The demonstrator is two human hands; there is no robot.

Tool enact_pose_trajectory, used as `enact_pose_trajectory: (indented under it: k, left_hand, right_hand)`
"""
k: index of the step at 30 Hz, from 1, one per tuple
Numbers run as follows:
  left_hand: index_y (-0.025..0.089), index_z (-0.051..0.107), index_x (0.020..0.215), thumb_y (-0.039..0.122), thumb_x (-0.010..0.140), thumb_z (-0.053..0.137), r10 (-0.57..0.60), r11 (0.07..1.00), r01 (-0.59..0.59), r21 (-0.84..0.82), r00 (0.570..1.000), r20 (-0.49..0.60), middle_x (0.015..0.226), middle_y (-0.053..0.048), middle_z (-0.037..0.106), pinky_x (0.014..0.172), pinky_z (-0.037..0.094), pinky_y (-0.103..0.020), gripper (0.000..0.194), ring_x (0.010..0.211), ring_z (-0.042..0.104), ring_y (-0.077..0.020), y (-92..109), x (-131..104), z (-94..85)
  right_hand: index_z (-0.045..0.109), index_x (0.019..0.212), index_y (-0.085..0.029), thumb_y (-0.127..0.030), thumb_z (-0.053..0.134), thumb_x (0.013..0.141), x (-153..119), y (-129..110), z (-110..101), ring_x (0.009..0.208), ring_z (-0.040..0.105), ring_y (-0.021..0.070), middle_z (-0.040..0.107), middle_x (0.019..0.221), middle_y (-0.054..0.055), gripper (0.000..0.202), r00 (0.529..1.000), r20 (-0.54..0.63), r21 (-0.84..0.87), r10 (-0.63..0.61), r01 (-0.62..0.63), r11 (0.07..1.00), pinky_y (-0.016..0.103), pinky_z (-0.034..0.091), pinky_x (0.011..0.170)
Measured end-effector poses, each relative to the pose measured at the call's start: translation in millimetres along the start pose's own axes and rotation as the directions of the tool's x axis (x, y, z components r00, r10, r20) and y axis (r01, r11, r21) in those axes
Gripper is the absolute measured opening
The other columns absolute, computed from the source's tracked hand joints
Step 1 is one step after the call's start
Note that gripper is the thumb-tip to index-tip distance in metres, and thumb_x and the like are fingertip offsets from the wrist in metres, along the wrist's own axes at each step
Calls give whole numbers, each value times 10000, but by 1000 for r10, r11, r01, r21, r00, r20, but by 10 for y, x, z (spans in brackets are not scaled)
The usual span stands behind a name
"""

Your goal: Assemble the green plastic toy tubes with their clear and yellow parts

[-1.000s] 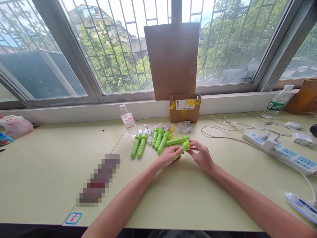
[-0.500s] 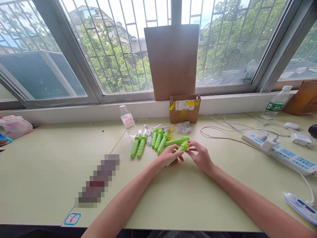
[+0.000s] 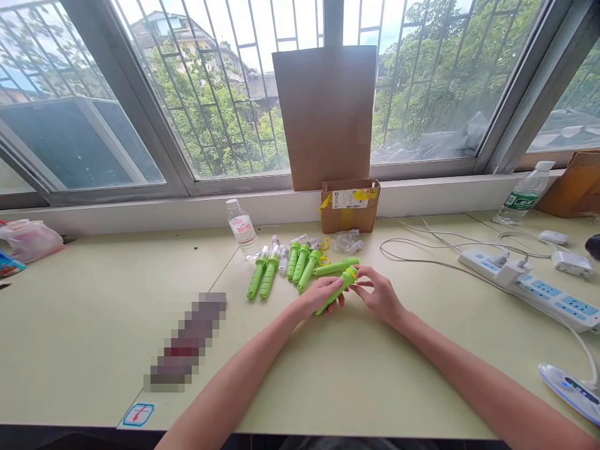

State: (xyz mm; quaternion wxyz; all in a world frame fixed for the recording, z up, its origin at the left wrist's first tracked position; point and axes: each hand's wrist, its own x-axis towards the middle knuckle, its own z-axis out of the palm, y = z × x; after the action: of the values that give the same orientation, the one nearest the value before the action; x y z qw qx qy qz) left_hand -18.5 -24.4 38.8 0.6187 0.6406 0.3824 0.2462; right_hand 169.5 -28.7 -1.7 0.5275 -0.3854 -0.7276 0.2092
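Observation:
My left hand (image 3: 324,295) is wrapped around a green plastic handle (image 3: 336,294), which slants up to the right just above the table. At its upper end is a yellow ring (image 3: 350,272), pinched by the fingers of my right hand (image 3: 377,292). Another green handle (image 3: 335,267) lies just behind my hands. Several more green handles (image 3: 300,264) lie in a row to the left. Two of them, such as this left one (image 3: 257,279), have clear tubes on their upper ends. Loose yellow rings (image 3: 323,257) and clear plastic parts (image 3: 347,240) lie farther back.
An open cardboard box (image 3: 349,215) stands by the window sill, a water bottle (image 3: 242,230) to its left. On the right are a power strip (image 3: 529,287), cables and another bottle (image 3: 525,194). A blurred-out object (image 3: 188,342) lies at the left.
My left thumb and fingers have shifted slightly on the green handle, showing more of it. The right hand stays at the yellow ring. Nothing else has visibly moved.

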Motion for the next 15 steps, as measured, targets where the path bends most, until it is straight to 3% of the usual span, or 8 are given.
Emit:
enact_pose_trajectory:
  k: [8,15]
  left_hand:
    - [204,416,898,532,742,654,-31,998,38,57,994,-108,668,9,658,355,283,-181,435,363,425,-56,-7,-21,21]
    - [189,437,807,585,752,619,-40,999,38,-26,997,-70,795,-60,700,406,389,-204,440,468,560,-97,8,-23,9]
  right_hand:
    - [541,882,-232,-341,577,861,-17,19,6,1003,649,231,648,1134,84,116,999,-20,15,-43,43,999,445,610,788]
    - [563,881,-224,-320,603,841,-19,-19,-10,1055,629,242,636,1140,83,112,1000,0,13,-10,10,1000,429,613,794]
